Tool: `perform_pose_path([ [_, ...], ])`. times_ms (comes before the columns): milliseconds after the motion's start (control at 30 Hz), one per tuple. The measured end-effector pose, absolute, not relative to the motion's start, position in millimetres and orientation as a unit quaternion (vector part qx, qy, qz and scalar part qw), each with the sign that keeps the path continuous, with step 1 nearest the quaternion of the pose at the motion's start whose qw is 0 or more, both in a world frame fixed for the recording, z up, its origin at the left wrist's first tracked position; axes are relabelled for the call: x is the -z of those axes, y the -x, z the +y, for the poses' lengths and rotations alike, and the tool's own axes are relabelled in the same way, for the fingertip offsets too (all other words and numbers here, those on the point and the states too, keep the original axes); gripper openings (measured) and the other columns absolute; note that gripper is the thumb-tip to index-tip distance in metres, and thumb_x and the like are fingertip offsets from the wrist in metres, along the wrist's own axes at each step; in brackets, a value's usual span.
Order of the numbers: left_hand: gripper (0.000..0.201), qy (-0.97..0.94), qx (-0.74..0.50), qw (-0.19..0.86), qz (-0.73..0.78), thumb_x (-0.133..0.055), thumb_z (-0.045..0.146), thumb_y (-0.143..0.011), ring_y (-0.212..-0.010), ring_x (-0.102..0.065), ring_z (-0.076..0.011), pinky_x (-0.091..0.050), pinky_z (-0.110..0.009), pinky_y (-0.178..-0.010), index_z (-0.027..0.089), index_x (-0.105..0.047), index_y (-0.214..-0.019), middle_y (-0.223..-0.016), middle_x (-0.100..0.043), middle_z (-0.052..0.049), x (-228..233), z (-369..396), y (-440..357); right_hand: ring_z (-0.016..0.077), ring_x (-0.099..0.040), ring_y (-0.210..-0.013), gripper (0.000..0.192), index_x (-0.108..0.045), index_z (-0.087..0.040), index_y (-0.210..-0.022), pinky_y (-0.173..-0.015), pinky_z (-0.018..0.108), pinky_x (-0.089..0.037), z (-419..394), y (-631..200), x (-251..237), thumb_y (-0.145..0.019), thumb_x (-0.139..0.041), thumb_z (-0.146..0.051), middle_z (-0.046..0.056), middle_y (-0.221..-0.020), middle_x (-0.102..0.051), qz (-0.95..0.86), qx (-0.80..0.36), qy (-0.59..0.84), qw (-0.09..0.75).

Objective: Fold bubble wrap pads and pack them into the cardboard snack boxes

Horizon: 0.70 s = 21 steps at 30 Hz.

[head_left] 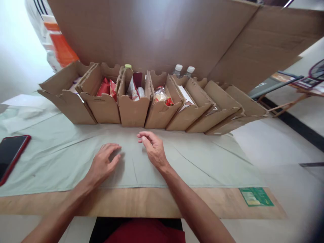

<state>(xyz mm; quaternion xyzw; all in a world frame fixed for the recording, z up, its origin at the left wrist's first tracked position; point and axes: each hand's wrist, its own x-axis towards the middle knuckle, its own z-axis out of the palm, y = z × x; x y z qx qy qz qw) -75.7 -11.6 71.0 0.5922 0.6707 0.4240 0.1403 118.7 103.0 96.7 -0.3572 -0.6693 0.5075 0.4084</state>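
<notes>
My left hand [103, 162] rests palm down on the pale green cloth [63, 158], fingers spread and holding nothing. Just to its right my right hand [152, 146] hovers over the cloth with fingers loosely curled and apart, holding nothing. Beyond both hands stands a row of several open cardboard bins [133, 111]. One bin holds red snack packets [106, 88], another white sachets [133, 90], another a clear bag of sweets [162, 96]. The bins on the right look empty.
A red-cased phone [11, 155] lies on the cloth at the far left. Two capped bottles [183, 71] stand behind the bins, before a tall cardboard sheet [152, 33]. A green card [256, 196] lies on the wooden table edge [141, 202].
</notes>
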Motion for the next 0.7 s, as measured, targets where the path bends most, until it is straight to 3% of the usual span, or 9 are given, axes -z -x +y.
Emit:
perform_pose_path([
  [67,0.020,-0.602,-0.431,0.079,0.667,-0.062,0.034,-0.094,-0.108,-0.071,-0.0261,-0.060,-0.042,-0.092,0.024,-0.074,-0.105,-0.111,-0.077,-0.008,-65.6,-48.9,80.9,0.0164,-0.072,-0.083,0.032,-0.068,-0.024,-0.124,-0.082,0.034,-0.061,107.0,-96.5,-123.4,-0.097,-0.054,-0.033,0.004,-0.106,-0.077,-0.727,-0.485,0.305,0.378],
  [167,0.017,-0.581,-0.440,-0.011,0.684,-0.061,0.027,-0.098,-0.112,-0.069,-0.0257,-0.061,-0.038,-0.088,0.023,-0.072,-0.110,-0.116,-0.075,-0.009,-54.5,-89.6,85.6,0.0172,-0.069,-0.078,0.057,-0.050,-0.027,-0.152,-0.086,0.037,-0.060,126.9,-47.1,-163.7,-0.095,-0.054,-0.023,0.000,-0.098,-0.077,-0.807,-0.399,0.283,0.330],
  [233,0.015,-0.555,-0.451,-0.052,0.697,-0.061,0.024,-0.098,-0.114,-0.069,-0.0270,-0.060,-0.039,-0.088,0.022,-0.071,-0.109,-0.116,-0.074,-0.010,-47.5,-102.8,85.8,0.0188,-0.069,-0.076,0.067,-0.042,-0.026,-0.159,-0.090,0.039,-0.059,144.6,-11.4,-183.6,-0.094,-0.055,-0.018,0.000,-0.096,-0.078,-0.837,-0.348,0.304,0.293],
  [300,0.015,-0.526,-0.472,-0.076,0.703,-0.062,0.023,-0.097,-0.115,-0.068,-0.0277,-0.059,-0.042,-0.093,0.022,-0.071,-0.109,-0.115,-0.074,-0.010,-42.6,-106.4,84.8,0.0204,-0.071,-0.077,0.058,-0.051,-0.022,-0.151,-0.090,0.039,-0.058,159.3,18.2,-194.9,-0.093,-0.056,-0.015,0.003,-0.097,-0.079,-0.844,-0.321,0.338,0.265],
  [367,0.015,-0.502,-0.495,-0.084,0.704,-0.061,0.023,-0.097,-0.114,-0.069,-0.0273,-0.058,-0.044,-0.097,0.022,-0.071,-0.109,-0.115,-0.074,-0.010,-39.7,-104.8,84.2,0.0211,-0.073,-0.077,0.035,-0.066,-0.018,-0.129,-0.086,0.036,-0.057,166.0,36.2,-198.3,-0.096,-0.054,-0.014,0.006,-0.096,-0.080,-0.842,-0.312,0.363,0.250],
  [467,0.017,-0.453,-0.530,-0.063,0.714,-0.059,0.028,-0.098,-0.112,-0.070,-0.0260,-0.056,-0.044,-0.100,0.022,-0.071,-0.109,-0.117,-0.074,-0.009,-37.1,-101.9,85.3,0.0206,-0.074,-0.075,0.020,-0.070,-0.019,-0.102,-0.077,0.032,-0.055,153.1,35.6,-194.6,-0.100,-0.050,-0.015,0.005,-0.086,-0.078,-0.842,-0.311,0.363,0.250],
  [700,0.055,-0.227,-0.654,0.081,0.717,-0.072,0.045,-0.086,-0.122,-0.067,-0.0309,-0.051,-0.054,-0.111,0.022,-0.062,-0.135,-0.139,-0.065,-0.014,-34.7,-107.9,89.2,0.0141,-0.074,-0.072,0.020,-0.070,-0.023,-0.100,-0.072,0.025,-0.053,46.6,-72.7,-192.7,-0.098,-0.053,-0.015,-0.002,-0.077,-0.076,-0.853,-0.377,0.249,0.262],
])
